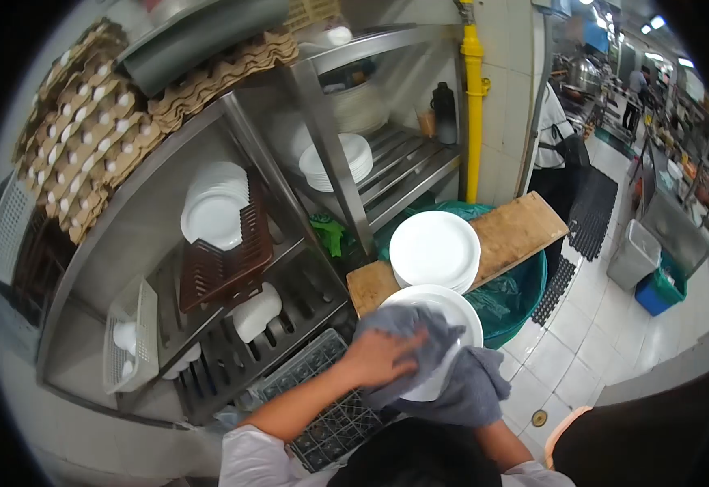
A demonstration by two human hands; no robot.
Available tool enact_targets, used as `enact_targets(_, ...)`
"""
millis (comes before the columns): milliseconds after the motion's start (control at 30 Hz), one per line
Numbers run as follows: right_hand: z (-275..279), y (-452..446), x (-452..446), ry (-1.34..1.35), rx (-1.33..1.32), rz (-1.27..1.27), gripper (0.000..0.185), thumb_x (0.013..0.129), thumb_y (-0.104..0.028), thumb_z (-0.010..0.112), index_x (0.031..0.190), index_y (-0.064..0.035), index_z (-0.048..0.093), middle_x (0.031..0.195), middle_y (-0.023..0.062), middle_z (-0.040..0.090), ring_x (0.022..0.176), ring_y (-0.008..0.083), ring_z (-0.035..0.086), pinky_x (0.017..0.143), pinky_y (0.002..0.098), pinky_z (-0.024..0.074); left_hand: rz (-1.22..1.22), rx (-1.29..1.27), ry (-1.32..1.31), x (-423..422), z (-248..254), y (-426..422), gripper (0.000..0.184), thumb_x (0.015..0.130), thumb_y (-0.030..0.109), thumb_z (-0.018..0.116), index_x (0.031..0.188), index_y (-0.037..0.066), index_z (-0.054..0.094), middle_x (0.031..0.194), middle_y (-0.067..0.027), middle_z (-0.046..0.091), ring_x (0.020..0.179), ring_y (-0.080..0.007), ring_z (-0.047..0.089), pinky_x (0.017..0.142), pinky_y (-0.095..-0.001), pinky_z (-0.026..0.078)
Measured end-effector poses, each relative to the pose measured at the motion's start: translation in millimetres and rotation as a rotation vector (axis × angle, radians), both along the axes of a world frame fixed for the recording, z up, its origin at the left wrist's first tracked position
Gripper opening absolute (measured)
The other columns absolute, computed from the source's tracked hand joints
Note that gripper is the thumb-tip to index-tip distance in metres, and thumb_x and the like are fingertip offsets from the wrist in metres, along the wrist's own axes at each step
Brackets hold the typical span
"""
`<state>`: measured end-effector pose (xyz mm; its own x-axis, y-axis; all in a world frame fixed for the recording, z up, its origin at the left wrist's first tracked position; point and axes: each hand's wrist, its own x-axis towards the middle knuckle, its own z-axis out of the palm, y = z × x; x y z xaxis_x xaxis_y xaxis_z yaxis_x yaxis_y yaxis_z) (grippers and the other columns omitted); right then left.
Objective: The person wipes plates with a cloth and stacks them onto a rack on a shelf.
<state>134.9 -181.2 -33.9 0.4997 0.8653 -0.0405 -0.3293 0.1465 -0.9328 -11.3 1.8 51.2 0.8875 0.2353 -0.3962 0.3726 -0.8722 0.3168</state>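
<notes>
One round plate (455,310), rumpled cloth (474,391).

Short white sleeves (254,460); black front (403,456); bare hands (377,358).

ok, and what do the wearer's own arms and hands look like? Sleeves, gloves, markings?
White sleeves, stopping short of bare forearms. Left hand: ungloved, no ring or watch showing. Right hand: hidden by grey cloth, can't tell.
</notes>
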Motion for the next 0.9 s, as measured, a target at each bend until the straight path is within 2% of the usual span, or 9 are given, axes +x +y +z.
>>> enact_targets(67, 54, -24, 4, -1.366, -0.188, 0.113, 0.063, 0.086, -0.031, 0.073, 0.137, 0.0004, 0.052, 0.13, 0.017, 0.06, 0.119, 0.0331, 0.057, 0.106, 0.0414, 0.0449, 0.176, 0.364, -0.415, 26, -3, 2, 0.073, 0.089, 0.031, 0.066, 0.155, 0.014, 0.04, 0.163, -0.0183, 0.032, 0.145, -0.0374, 0.04, 0.117, -0.0571, 0.031)
enact_targets(233, 21, -2, 25, -1.407, -0.04, -0.336, 0.052, 0.069, -0.029, 0.079, 0.113, -0.0049, 0.065, 0.108, 0.0163, 0.064, 0.107, 0.0304, 0.061, 0.095, 0.0439, 0.0467, -0.257, 0.429, -0.473, 32, -45, -45, 0.067, 0.088, 0.032, 0.067, 0.15, 0.014, 0.047, 0.164, -0.0145, 0.03, 0.151, -0.0415, 0.026, 0.121, -0.0622, 0.015)
enact_targets(333, 80, -12, 38, -1.554, -0.796, 0.496, 0.04, 0.079, -0.025, 0.07, 0.114, -0.0054, 0.064, 0.107, 0.0126, 0.065, 0.101, 0.0264, 0.062, 0.086, 0.0416, 0.0458, -0.062, 0.287, -0.473, -4, -20, -15, 0.066, 0.085, 0.035, 0.072, 0.147, 0.021, 0.053, 0.165, -0.0141, 0.028, 0.151, -0.0404, 0.025, 0.12, -0.0614, 0.018)
enact_targets(400, -23, -12, 69, -1.393, -0.551, 0.412, 0.052, 0.088, -0.032, 0.066, 0.136, -0.0115, 0.056, 0.129, 0.0147, 0.059, 0.118, 0.0293, 0.057, 0.099, 0.0374, 0.046, -0.243, 0.374, -0.644, 11, 31, 19, 0.061, 0.083, 0.035, 0.077, 0.14, 0.024, 0.06, 0.155, -0.015, 0.045, 0.143, -0.0373, 0.042, 0.115, -0.0529, 0.033)
enact_targets(533, 25, 9, 43, -1.815, -0.106, -0.19, 0.03, 0.096, -0.024, 0.055, 0.122, -0.0094, 0.061, 0.114, 0.0111, 0.062, 0.105, 0.0267, 0.06, 0.089, 0.0361, 0.0485, -0.247, -0.223, -0.2, 44, 61, 39, 0.056, 0.082, 0.032, 0.08, 0.134, 0.016, 0.065, 0.134, -0.0135, 0.064, 0.125, -0.0314, 0.06, 0.104, -0.0429, 0.047)
enact_targets(600, 35, 26, 38, -1.159, -0.766, 0.037, 0.028, 0.098, -0.025, 0.055, 0.12, -0.0086, 0.061, 0.119, 0.0116, 0.061, 0.108, 0.0271, 0.06, 0.089, 0.036, 0.05, 0.113, -0.493, -0.498, 24, 36, 64, 0.047, 0.087, 0.021, 0.076, 0.13, 0.007, 0.064, 0.112, -0.0117, 0.073, 0.104, -0.0241, 0.07, 0.093, -0.0363, 0.053)
enact_targets(700, 12, 24, 43, -0.489, -0.08, -0.193, 0.024, 0.103, -0.026, 0.053, 0.117, -0.0089, 0.061, 0.115, 0.012, 0.062, 0.101, 0.0251, 0.06, 0.086, 0.0348, 0.0509, 0.774, -0.865, -0.852, 9, -15, 12, 0.041, 0.094, 0.017, 0.07, 0.132, 0.001, 0.061, 0.118, -0.009, 0.07, 0.109, -0.0226, 0.066, 0.097, -0.0363, 0.051)
enact_targets(800, -8, 43, 13, -0.726, -0.145, -0.46, 0.016, 0.098, -0.012, 0.054, 0.108, -0.0007, 0.061, 0.106, 0.0084, 0.069, 0.082, 0.0203, 0.067, 0.072, 0.0315, 0.0538, 1.283, -1.107, -1.576, 34, -89, -65, 0.043, 0.099, 0.01, 0.064, 0.139, 0.001, 0.054, 0.128, -0.0081, 0.066, 0.113, -0.0214, 0.064, 0.099, -0.0351, 0.051)
enact_targets(900, 27, 26, 6, -1.262, -0.37, -0.208, 0.034, 0.086, -0.029, 0.069, 0.11, -0.0059, 0.063, 0.102, 0.0087, 0.066, 0.088, 0.0296, 0.065, 0.08, 0.037, 0.0512, 1.131, -1.161, -1.352, 12, -93, -62, 0.051, 0.098, 0.009, 0.064, 0.145, 0.001, 0.046, 0.136, -0.0099, 0.06, 0.12, -0.021, 0.06, 0.103, -0.0362, 0.048)
